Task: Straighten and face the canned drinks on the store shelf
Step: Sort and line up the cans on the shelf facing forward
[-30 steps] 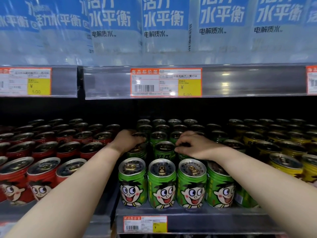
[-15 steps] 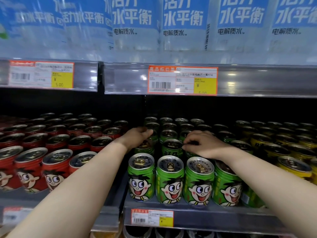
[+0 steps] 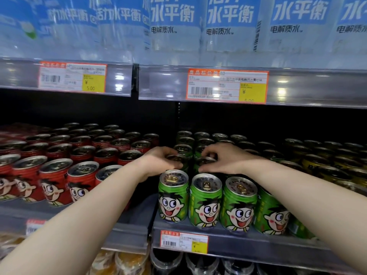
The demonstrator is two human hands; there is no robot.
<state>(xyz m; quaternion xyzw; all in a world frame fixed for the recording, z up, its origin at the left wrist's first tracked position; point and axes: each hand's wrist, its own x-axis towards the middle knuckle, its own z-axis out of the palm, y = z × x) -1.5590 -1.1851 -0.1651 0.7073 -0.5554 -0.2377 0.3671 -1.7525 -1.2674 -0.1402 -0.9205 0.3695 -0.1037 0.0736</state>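
Observation:
Green cans with a cartoon face fill the middle of the shelf; the front row (image 3: 205,203) faces outward. My left hand (image 3: 158,159) curls around the top of a second-row green can (image 3: 175,158). Just to its right, my right hand (image 3: 226,158) grips the rim of the neighbouring second-row green can (image 3: 204,162). Both arms reach in over the front row, and the right forearm hides part of the fourth front can.
Red cans (image 3: 59,181) of the same brand pack the shelf to the left, yellow cans (image 3: 327,167) to the right. The upper shelf edge (image 3: 297,86) with price tags hangs low above. Water bottle packs (image 3: 228,26) stand on top. More goods sit on the shelf below.
The view has shifted so the shelf sits lower and further right in frame. Both hands stay on the second-row green cans, now closer together.

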